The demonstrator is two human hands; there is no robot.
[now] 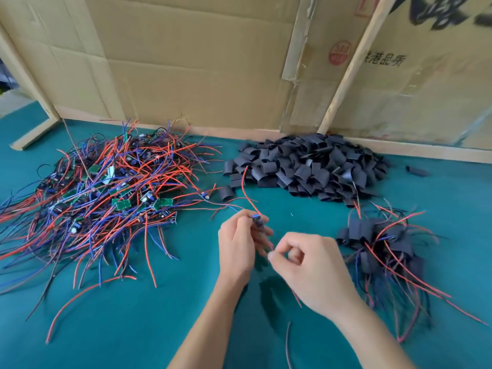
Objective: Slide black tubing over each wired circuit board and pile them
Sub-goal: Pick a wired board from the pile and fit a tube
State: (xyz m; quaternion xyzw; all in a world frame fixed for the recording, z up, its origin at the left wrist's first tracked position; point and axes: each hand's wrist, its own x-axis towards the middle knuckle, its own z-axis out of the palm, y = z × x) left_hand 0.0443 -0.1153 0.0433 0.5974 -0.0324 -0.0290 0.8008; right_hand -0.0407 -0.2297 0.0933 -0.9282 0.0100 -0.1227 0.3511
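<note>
My left hand (239, 243) grips a small wired circuit board (257, 221) above the green table; a red wire (246, 190) rises from it toward the tubing heap. Close beside it, my right hand (306, 265) pinches the board's thin wires between thumb and forefinger. A big tangle of bare wired circuit boards (106, 198) with red, blue and black leads lies at the left. A heap of short black tubing pieces (308, 166) sits at the back centre. Boards sleeved in black tubing (383, 246) form a smaller pile at the right.
Cardboard sheets (199, 62) on wooden battens wall off the back of the green table (133, 328). One loose tubing piece (416, 170) lies at the far right, another (226, 193) between the two back heaps. Stray wires trail over the table's front.
</note>
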